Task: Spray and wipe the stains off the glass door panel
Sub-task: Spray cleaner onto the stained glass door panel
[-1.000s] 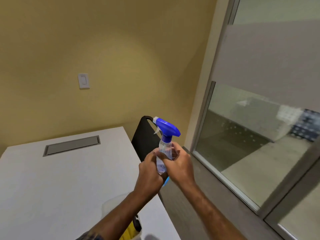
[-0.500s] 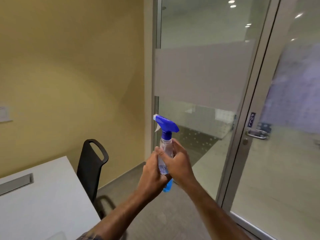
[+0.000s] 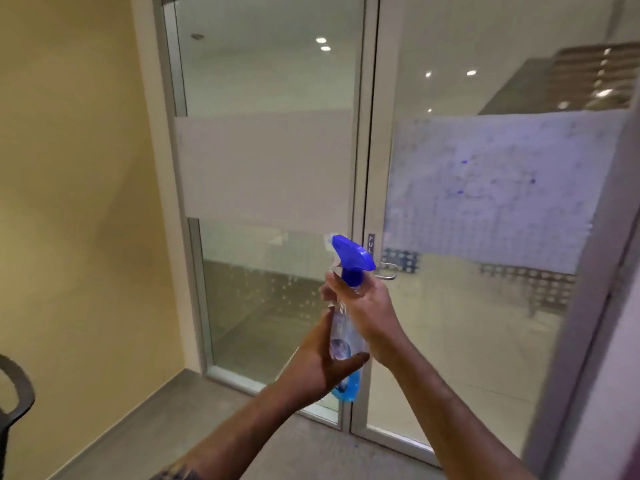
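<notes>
I hold a clear spray bottle point(image 3: 346, 336) with a blue trigger head and blue liquid at its bottom, upright in front of me. My right hand point(image 3: 367, 306) grips its neck just under the trigger head. My left hand point(image 3: 323, 363) cups the lower body, fingers loosely spread against it. Beyond them stands the glass door panel point(image 3: 485, 306) with a frosted band point(image 3: 491, 188) smeared bluish and dotted with blue spots. Its metal handle point(image 3: 388, 271) shows just right of the bottle head. No cloth is in sight.
A fixed glass panel point(image 3: 270, 289) with its own frosted band sits left of the door. The yellow wall point(image 3: 76, 202) runs along the left. A black chair back point(image 3: 15, 393) pokes in at the lower left edge. Grey floor point(image 3: 156, 427) lies below.
My view has swung right, from the table and chair to the glass door. The bottle stays in both hands; my left hand has slid down to the lower body and loosened.
</notes>
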### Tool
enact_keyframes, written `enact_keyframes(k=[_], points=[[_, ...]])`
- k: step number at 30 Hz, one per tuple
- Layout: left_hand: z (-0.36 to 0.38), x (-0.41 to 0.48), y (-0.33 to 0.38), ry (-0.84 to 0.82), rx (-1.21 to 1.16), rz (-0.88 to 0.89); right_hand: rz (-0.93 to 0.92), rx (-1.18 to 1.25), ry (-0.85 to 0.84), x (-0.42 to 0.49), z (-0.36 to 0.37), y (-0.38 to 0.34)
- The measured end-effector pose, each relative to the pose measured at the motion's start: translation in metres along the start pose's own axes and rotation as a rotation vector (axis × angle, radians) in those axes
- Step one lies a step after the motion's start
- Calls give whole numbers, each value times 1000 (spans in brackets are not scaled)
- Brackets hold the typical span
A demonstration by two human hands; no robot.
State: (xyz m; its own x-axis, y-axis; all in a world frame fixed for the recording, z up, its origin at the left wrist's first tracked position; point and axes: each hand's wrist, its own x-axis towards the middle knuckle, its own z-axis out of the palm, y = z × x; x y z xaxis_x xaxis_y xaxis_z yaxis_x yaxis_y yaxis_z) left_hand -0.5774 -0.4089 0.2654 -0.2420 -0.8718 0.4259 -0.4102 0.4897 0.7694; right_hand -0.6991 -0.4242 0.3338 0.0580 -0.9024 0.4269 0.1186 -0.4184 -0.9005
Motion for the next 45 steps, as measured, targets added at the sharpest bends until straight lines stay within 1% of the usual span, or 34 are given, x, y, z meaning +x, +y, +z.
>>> enact_keyframes(k=[3, 6, 11, 19, 24, 31, 35, 37, 42, 45], points=[[30, 35, -4, -91, -70, 31, -3, -15, 61, 17, -36, 1], [54, 72, -9, -159, -99, 87, -15, -32, 99, 38, -67, 5], [84, 137, -21, -266, -132, 133, -38, -86, 173, 79, -109, 17], [125, 245, -30, -359, -168, 234, -118, -189, 299, 152, -171, 25], [157, 289, -30, -398, -211, 282, -132, -247, 365, 185, -208, 36], [219, 349, -27, -432, -198, 260, -170, -245, 467, 230, -283, 57], [250, 398, -33, -360, 66, 304, -190, -174, 575, 258, -349, 56], [262, 430, -39, -233, 147, 315, -198, -163, 595, 272, -382, 52], [281, 513, -49, 150, 372, 282, -200, -208, 567, 297, -452, 51], [288, 553, -49, 297, 445, 313, -195, -222, 587, 311, -486, 52]])
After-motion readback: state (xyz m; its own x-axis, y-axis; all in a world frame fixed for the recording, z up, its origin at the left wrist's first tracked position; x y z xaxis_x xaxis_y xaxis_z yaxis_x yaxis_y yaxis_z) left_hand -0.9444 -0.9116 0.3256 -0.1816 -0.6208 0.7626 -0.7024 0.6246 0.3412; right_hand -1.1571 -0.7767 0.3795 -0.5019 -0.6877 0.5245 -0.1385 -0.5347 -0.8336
